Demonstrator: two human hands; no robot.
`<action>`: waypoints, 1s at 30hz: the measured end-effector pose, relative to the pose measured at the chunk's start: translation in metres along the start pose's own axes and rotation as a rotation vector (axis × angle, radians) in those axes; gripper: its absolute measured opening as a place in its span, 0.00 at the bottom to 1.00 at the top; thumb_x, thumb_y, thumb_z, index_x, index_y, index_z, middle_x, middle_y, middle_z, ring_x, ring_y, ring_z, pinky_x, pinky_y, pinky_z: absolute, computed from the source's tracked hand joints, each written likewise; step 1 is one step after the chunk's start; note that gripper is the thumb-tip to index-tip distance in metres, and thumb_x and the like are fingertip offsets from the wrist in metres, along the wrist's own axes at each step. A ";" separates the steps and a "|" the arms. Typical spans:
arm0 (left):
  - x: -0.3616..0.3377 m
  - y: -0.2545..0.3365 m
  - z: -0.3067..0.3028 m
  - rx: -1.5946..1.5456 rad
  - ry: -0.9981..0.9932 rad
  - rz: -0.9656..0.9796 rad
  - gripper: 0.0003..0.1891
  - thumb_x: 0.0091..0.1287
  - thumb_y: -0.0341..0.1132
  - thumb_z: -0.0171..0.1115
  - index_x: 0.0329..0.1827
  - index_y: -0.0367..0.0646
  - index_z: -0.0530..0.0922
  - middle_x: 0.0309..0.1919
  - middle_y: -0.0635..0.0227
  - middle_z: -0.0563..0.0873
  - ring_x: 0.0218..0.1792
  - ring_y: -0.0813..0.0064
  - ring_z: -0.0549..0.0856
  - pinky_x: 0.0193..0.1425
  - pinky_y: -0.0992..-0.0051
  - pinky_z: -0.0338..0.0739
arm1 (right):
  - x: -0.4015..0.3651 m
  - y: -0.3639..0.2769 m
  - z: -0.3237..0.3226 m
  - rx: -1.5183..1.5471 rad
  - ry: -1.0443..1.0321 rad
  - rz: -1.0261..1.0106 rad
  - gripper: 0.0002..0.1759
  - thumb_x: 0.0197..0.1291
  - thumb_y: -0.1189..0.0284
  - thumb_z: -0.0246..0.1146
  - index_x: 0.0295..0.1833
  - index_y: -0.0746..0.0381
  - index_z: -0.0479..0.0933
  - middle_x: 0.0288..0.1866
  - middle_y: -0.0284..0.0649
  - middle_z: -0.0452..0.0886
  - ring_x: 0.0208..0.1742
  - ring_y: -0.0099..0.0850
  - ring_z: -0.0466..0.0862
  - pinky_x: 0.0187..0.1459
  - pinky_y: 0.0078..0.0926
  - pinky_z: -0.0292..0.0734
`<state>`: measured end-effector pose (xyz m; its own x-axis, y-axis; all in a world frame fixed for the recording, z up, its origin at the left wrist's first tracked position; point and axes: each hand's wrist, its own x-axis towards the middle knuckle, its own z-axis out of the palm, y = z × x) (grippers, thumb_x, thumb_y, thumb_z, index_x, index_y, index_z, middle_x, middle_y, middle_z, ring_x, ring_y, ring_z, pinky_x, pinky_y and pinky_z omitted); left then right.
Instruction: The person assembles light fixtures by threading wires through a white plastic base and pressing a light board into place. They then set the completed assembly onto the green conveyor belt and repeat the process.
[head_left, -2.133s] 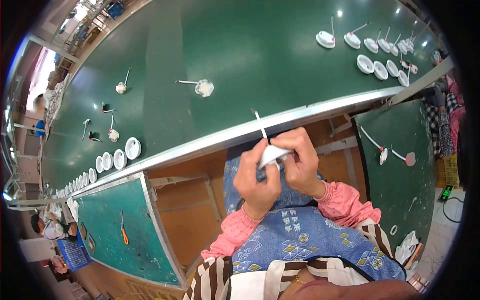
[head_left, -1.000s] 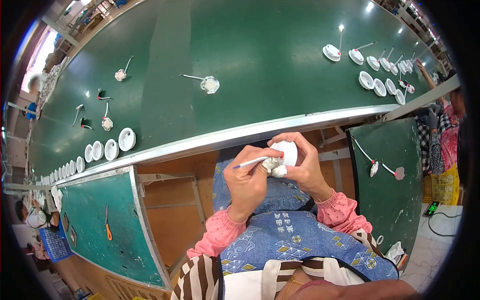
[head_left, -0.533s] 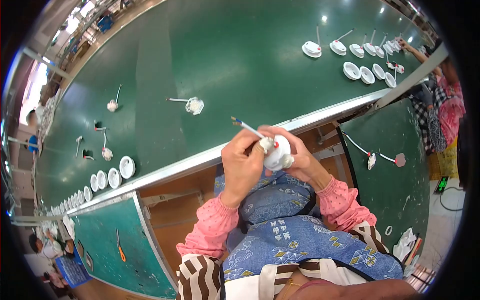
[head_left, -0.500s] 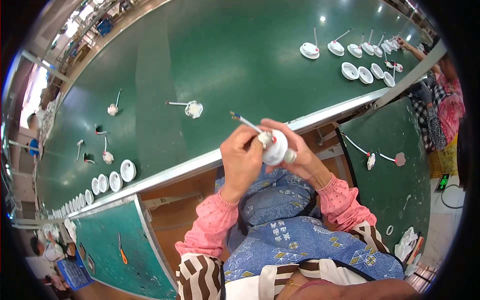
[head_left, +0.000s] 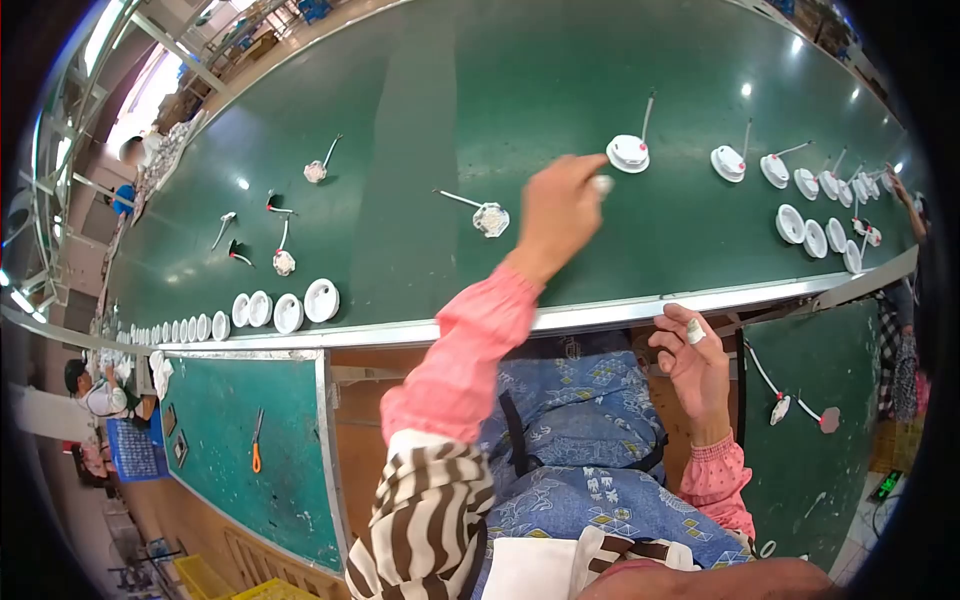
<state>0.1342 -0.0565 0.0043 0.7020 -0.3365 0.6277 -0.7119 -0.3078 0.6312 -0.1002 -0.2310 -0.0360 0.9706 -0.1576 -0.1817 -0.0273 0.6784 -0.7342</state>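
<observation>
My left hand (head_left: 560, 215) reaches over the green table, its index fingertip at the left rim of a round white lamp housing (head_left: 628, 153). The housing sits on the table with a wire standing up from it. The fingers appear off it, index stretched out; a white wrap shows at the thumb side. Nearer me lies a white wired module (head_left: 490, 219), apart from the hand. My right hand (head_left: 695, 370) is at the table's front edge, palm up, fingers loosely bent and apart, with nothing in it. A pale wrap covers one of its fingers.
Several wired housings (head_left: 728, 163) and white rings (head_left: 790, 224) stand at the right. A row of white rings (head_left: 321, 300) lines the front edge at left, with wired modules (head_left: 284, 262) behind. Orange-handled scissors (head_left: 257, 455) lie on the left side table. Other people work at both sides.
The wired housing held between both hands is now on the table. My left hand has moved forward and right, releasing it; my right hand has dropped back, empty. The view has shifted.
</observation>
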 end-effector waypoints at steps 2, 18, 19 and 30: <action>-0.018 -0.022 -0.062 0.340 0.076 0.031 0.16 0.62 0.24 0.63 0.53 0.45 0.87 0.41 0.59 0.88 0.42 0.53 0.87 0.46 0.57 0.79 | 0.006 0.005 0.004 -0.035 -0.004 0.043 0.20 0.75 0.70 0.58 0.65 0.72 0.75 0.52 0.47 0.86 0.47 0.33 0.88 0.36 0.22 0.79; -0.087 0.003 -0.090 0.072 0.018 -0.014 0.09 0.61 0.15 0.56 0.41 0.35 0.77 0.40 0.56 0.80 0.39 0.52 0.82 0.41 0.60 0.78 | 0.035 0.025 0.095 -0.107 -0.184 0.073 0.30 0.71 0.71 0.65 0.75 0.69 0.68 0.64 0.48 0.80 0.61 0.37 0.84 0.51 0.30 0.85; -0.099 0.021 -0.086 0.023 0.021 -0.009 0.09 0.61 0.15 0.56 0.42 0.35 0.77 0.40 0.55 0.80 0.39 0.53 0.82 0.42 0.61 0.79 | 0.036 0.027 0.095 -0.064 -0.279 0.069 0.33 0.71 0.70 0.65 0.77 0.69 0.65 0.66 0.49 0.78 0.65 0.39 0.83 0.53 0.32 0.86; -0.143 0.077 -0.108 -0.676 -0.744 -0.651 0.09 0.79 0.30 0.57 0.45 0.36 0.84 0.28 0.72 0.86 0.27 0.83 0.79 0.32 0.79 0.73 | 0.002 0.018 0.085 -0.335 -0.372 0.118 0.22 0.64 0.68 0.76 0.55 0.68 0.77 0.36 0.36 0.85 0.28 0.20 0.84 0.24 0.12 0.74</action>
<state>-0.0193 0.0645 0.0123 0.5852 -0.7917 -0.1754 0.0834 -0.1564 0.9842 -0.0786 -0.1581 0.0057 0.9740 0.2136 -0.0753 -0.1575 0.3997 -0.9030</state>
